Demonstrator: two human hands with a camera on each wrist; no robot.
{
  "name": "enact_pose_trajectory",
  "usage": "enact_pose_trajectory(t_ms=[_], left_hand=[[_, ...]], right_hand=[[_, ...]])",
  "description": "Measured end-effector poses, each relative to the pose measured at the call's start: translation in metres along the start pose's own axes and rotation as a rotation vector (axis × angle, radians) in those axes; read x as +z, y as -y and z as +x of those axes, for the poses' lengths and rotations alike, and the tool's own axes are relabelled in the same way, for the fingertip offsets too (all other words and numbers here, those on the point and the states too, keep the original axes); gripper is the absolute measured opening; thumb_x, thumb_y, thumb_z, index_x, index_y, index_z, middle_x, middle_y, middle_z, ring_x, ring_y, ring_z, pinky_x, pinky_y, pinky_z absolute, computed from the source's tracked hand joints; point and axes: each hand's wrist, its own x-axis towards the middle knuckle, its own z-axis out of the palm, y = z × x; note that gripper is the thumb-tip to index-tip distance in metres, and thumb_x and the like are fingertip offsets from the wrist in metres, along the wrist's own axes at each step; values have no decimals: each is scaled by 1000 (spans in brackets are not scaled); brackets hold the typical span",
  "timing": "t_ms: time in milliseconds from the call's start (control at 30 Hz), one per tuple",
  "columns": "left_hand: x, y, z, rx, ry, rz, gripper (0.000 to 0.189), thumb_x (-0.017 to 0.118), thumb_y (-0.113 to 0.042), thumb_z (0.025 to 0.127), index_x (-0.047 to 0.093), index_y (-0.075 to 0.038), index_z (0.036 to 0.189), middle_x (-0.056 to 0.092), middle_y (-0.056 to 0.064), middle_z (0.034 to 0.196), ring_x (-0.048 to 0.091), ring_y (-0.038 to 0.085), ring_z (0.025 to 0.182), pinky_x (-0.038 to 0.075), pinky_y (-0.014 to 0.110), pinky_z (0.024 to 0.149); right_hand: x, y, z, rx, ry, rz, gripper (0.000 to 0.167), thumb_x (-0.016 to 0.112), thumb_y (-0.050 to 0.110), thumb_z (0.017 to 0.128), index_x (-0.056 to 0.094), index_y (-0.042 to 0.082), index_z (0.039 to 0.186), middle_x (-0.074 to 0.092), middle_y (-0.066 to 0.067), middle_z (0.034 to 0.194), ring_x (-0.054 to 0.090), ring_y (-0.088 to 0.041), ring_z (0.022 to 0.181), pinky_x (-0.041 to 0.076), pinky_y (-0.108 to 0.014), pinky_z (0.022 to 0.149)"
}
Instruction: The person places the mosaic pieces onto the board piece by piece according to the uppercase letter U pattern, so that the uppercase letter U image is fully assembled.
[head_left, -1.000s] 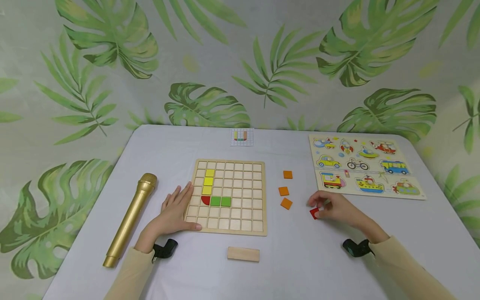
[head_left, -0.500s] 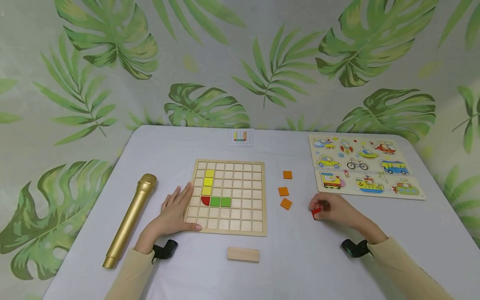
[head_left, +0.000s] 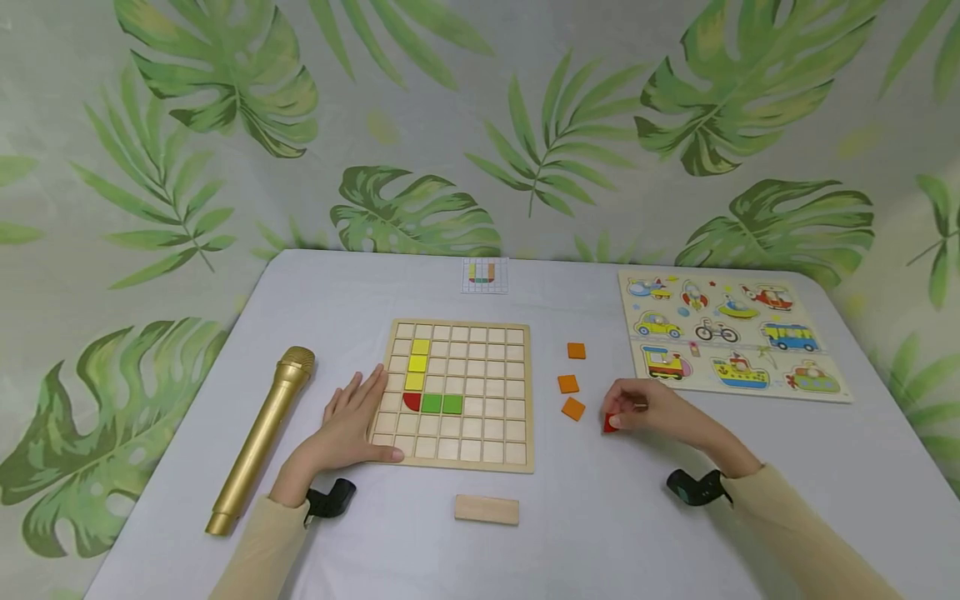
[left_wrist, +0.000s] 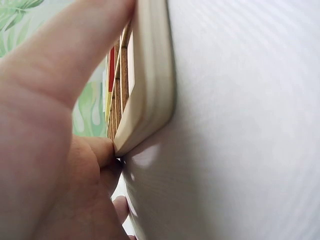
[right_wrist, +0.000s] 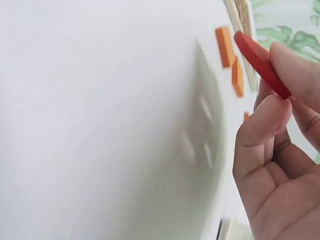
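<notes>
A wooden grid board (head_left: pixel 491 468) lies mid-table, bearing a column of yellow tiles (head_left: pixel 417 363), a red quarter-round tile (head_left: pixel 412 402) and two green tiles (head_left: pixel 442 404). Fingers stretched along its left edge, my left hand (head_left: pixel 348 429) rests against the board, the thumb at the near left corner. My right hand (head_left: pixel 648 408) pinches a red tile (right_wrist: pixel 262 65) between thumb and fingers, right of the board; in the right wrist view the tile is tilted, seen nearly edge-on. Just left of that hand lie three orange tiles (head_left: pixel 568 383) on the cloth.
A gold microphone (head_left: pixel 262 442) lies at the left. Nearest the front is a plain wooden block (head_left: pixel 487 509). Behind the board sits a small pattern card (head_left: pixel 484 276). A vehicle puzzle board (head_left: pixel 735 333) takes up the back right.
My right hand has lifted the red tile off the cloth and moved slightly left with it. My left hand stays at the board's edge.
</notes>
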Motion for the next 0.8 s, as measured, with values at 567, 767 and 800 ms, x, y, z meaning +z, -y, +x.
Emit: enact_pose_trajectory(t_ms=[567,767,800], left_hand=[[0,1,0,-6,1,-1,122,80,-54,69,11,3,151,5,17,159,-3,43,141,-3,63,106],[0,1,1,-10,2,-1,123,80,-53,68,10,3,151,5,17,159,-3,43,141,-3,63,106],[1,1,1,-8,1,-3,122,81,-53,68,11,3,151,5,17,158,-3,44,141,-2,63,106]], right_hand=[[40,38,69,-121,25,19,8,69,6,87,64,6,94,61,-3,87,54,-19,79,48,-25,69],[53,54,90,-128,51,-12,6,68,4,87,66,4,93,61,-1,84,54,-18,79,46,-28,72],[55,56,93,-126,55,-13,6,68,3,87,66,4,93,62,-2,83,54,-19,79,46,-28,72]])
